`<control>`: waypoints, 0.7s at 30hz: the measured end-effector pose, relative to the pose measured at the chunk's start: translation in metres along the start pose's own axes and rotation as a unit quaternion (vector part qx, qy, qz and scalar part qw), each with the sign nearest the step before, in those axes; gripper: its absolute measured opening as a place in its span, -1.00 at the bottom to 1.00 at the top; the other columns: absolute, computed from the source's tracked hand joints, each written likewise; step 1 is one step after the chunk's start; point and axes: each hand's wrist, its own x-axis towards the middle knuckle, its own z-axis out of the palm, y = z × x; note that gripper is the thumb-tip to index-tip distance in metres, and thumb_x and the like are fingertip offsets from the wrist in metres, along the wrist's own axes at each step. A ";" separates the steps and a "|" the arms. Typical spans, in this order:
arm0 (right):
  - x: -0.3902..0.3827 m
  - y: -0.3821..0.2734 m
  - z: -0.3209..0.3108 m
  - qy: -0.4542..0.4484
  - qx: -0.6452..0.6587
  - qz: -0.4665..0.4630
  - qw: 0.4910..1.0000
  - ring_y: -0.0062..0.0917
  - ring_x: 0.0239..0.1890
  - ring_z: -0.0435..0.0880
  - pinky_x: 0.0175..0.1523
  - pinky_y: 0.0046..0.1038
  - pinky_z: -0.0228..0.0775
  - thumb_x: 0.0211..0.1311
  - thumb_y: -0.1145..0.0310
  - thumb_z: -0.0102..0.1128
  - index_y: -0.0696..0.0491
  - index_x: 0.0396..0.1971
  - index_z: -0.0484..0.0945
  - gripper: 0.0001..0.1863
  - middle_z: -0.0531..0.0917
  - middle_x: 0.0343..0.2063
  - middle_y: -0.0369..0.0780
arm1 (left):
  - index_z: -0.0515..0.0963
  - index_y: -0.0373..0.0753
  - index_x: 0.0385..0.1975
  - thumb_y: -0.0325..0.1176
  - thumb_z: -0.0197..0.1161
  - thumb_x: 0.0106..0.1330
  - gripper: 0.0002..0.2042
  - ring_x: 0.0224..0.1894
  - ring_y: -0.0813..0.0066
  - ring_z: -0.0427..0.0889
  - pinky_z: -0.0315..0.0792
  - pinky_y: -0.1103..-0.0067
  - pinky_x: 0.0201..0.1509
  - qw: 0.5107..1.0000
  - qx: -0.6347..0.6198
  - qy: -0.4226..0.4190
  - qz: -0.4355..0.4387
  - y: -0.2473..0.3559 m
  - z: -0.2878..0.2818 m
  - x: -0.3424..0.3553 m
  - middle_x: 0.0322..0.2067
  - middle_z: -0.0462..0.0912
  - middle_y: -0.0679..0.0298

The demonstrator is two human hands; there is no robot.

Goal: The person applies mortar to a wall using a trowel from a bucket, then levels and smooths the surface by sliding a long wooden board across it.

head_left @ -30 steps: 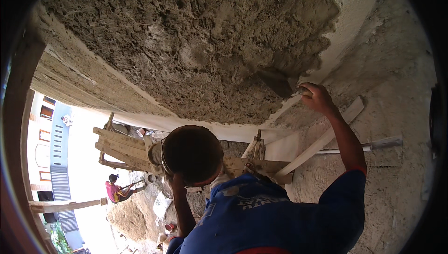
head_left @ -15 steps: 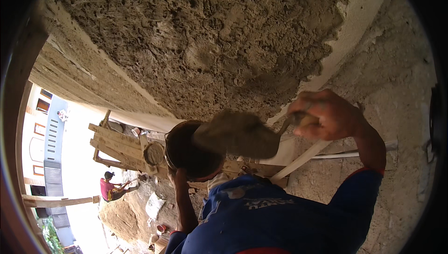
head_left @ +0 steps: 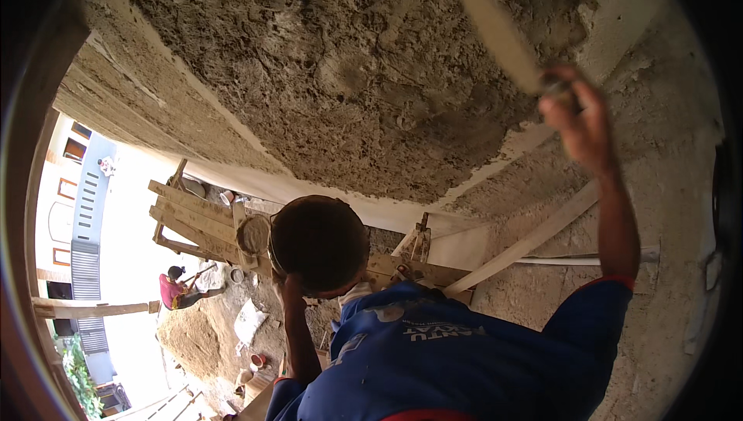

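Note:
Rough grey wet mortar (head_left: 340, 73) covers the wall in front of me, with a smoother pale band along its edges. My right hand (head_left: 576, 115) is raised at the upper right, its fingers wrapped round the handle of a trowel. The trowel's long blade (head_left: 495, 26), blurred by motion, lies across the mortar; I cannot tell whether it touches. Low in front of me, my left hand (head_left: 289, 288) grips the near left side of a dark round bucket (head_left: 320, 203). Its inside is too dark to make out what it holds.
Scaffold planks (head_left: 197, 224) extend left, with a round mortar-crusted container (head_left: 253, 235) on them. A pale diagonal beam (head_left: 526, 247) slants at right. Far below on the left, another person (head_left: 176, 289) holds a long-handled tool beside a sand heap (head_left: 190, 340).
My right hand has swung up and away from the bucket with the trowel, whose blade is now over the mortared wall. My left hand stays on the bucket. The person below has straightened somewhat.

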 end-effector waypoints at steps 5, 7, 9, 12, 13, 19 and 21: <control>-0.074 0.075 0.133 -0.194 -0.012 0.078 0.978 -0.48 -0.49 0.61 -0.27 -0.42 0.56 0.13 0.29 0.20 0.12 -0.13 0.43 -0.66 0.60 -0.51 -0.20 | 0.42 -0.29 -0.03 -0.46 0.15 0.03 -0.58 -0.30 0.55 0.48 0.36 0.61 -0.29 0.999 -0.020 -0.027 0.025 0.011 0.009 -0.013 -0.29 0.54 0.32; -0.090 0.105 0.175 -0.235 -0.050 0.087 0.967 -0.38 -0.44 0.64 -0.24 -0.35 0.54 0.13 0.29 0.20 0.12 -0.10 0.44 -0.64 0.62 -0.47 -0.12 | 0.47 -0.28 -0.09 -0.39 0.18 0.06 -0.64 -0.29 0.59 0.46 0.34 0.61 -0.23 0.999 -0.017 -0.041 -0.031 0.023 0.010 -0.025 -0.31 0.53 0.36; -0.095 0.134 0.198 -0.236 -0.076 0.105 0.963 -0.33 -0.39 0.65 -0.25 -0.30 0.52 0.14 0.29 0.19 0.09 -0.06 0.45 -0.63 0.64 -0.43 -0.08 | 0.51 -0.27 -0.14 -0.33 0.20 0.09 -0.68 -0.29 0.62 0.43 0.31 0.60 -0.19 0.997 0.005 -0.043 -0.069 0.035 0.013 -0.034 -0.33 0.52 0.39; -0.090 0.165 0.206 -0.174 -0.066 0.100 0.977 -0.32 -0.38 0.65 -0.28 -0.27 0.50 0.15 0.29 0.18 0.03 -0.03 0.46 -0.63 0.64 -0.42 -0.10 | 0.53 -0.27 -0.16 -0.29 0.21 0.10 -0.69 -0.30 0.63 0.40 0.29 0.58 -0.17 0.994 0.058 -0.020 -0.090 0.046 0.014 -0.040 -0.35 0.50 0.41; -0.088 0.171 0.201 -0.167 -0.061 0.104 0.979 -0.33 -0.39 0.65 -0.29 -0.28 0.49 0.16 0.28 0.17 0.02 -0.02 0.46 -0.63 0.64 -0.43 -0.11 | 0.51 -0.28 -0.13 -0.31 0.21 0.10 -0.67 -0.31 0.64 0.40 0.29 0.58 -0.18 0.994 0.068 -0.006 -0.091 0.047 0.014 -0.040 -0.36 0.50 0.41; -0.079 0.150 0.126 -0.089 -0.062 0.108 0.988 -0.36 -0.39 0.65 -0.30 -0.33 0.49 0.14 0.32 0.20 0.06 -0.07 0.50 -0.66 0.64 -0.42 -0.11 | 0.36 -0.27 0.05 -0.39 0.19 0.05 -0.52 -0.26 0.57 0.44 0.36 0.55 -0.19 0.994 0.072 0.005 -0.079 0.035 0.012 -0.029 -0.30 0.52 0.32; -0.077 0.134 0.095 -0.108 -0.074 0.151 0.980 -0.36 -0.38 0.65 -0.29 -0.34 0.49 0.13 0.34 0.21 0.09 -0.09 0.50 -0.66 0.64 -0.39 -0.10 | 0.33 -0.27 0.08 -0.44 0.18 0.03 -0.48 -0.26 0.53 0.47 0.40 0.55 -0.21 0.998 0.043 -0.004 -0.043 0.028 0.011 -0.022 -0.27 0.52 0.28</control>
